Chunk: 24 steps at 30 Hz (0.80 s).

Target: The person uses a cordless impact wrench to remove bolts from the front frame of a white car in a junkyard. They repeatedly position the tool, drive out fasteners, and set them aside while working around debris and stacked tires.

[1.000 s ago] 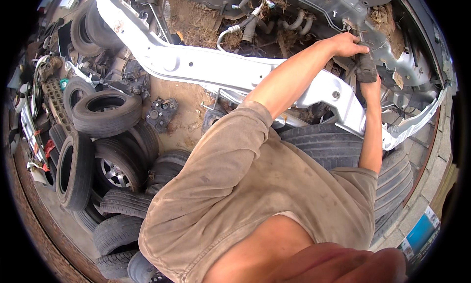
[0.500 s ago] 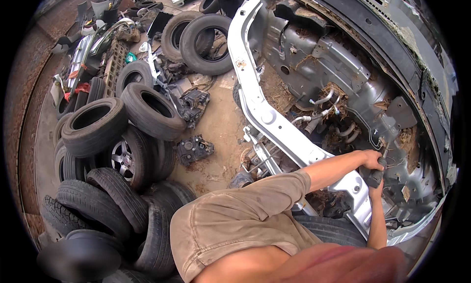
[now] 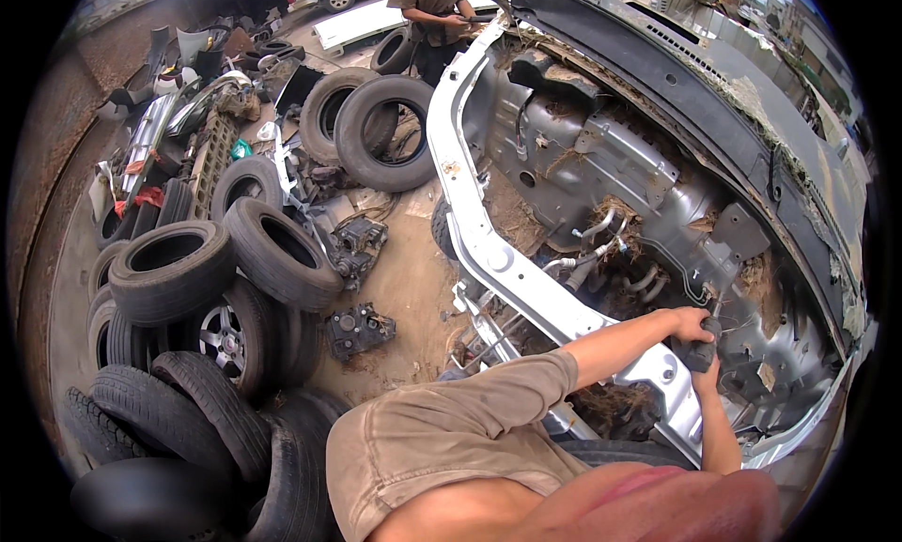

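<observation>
while leaning over the stripped engine bay [image 3: 648, 213], left hand [image 3: 693, 324] and right hand [image 3: 703, 373] wrapped with fingers clamped together on a dark tool [image 3: 701, 350], low against the silver frame rail [image 3: 526, 288]. piled tyres [image 3: 188, 288] well apart on the dirt.

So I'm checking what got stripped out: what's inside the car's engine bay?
Inside the engine bay: bare grey metal, loose hoses, dry debris. Both hands, left hand and right hand, grip a dark part; whatever lies beneath them is hidden.
</observation>
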Available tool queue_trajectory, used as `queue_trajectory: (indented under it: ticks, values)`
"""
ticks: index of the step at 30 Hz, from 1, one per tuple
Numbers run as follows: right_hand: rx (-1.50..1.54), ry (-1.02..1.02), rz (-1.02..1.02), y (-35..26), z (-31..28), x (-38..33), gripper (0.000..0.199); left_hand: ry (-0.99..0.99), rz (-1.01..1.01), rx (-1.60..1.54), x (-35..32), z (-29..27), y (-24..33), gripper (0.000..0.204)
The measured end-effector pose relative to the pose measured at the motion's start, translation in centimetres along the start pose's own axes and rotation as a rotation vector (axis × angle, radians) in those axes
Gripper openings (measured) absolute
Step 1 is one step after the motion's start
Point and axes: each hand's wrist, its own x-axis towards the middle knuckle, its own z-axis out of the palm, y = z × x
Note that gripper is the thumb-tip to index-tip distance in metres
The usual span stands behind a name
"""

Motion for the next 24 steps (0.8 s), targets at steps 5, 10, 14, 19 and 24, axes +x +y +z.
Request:
queue_trajectory:
  ticks: [5, 10, 14, 19, 24]
  values:
    - [-0.14, -0.131, 0.078, -1.1, -0.7, 0.1, 0.037, -0.053, -0.007, 0.028, -0.2, -0.5, 0.3, 0.081]
    - [-0.097, -0.116, 0.096, 0.1, -0.3, 0.2, 0.034, -0.054, -0.004, 0.023, 0.0, -0.6, 0.4, 0.082]
    - [-0.192, -0.079, 0.064, 2.0, -0.5, -0.1, 0.031, -0.094, 0.004, 0.01, 0.3, -0.1, 0.2, 0.081]
    - [-0.102, -0.029, 0.095, -0.6, -0.5, -0.1, 0.031, -0.085, 0.015, 0.047, 0.5, -0.3, 0.2, 0.088]
    - [-0.074, -0.099, 0.22, -0.1, -0.6, -0.4, 0.047, -0.083, -0.027, 0.035, 0.8, -0.3, 0.1, 0.086]
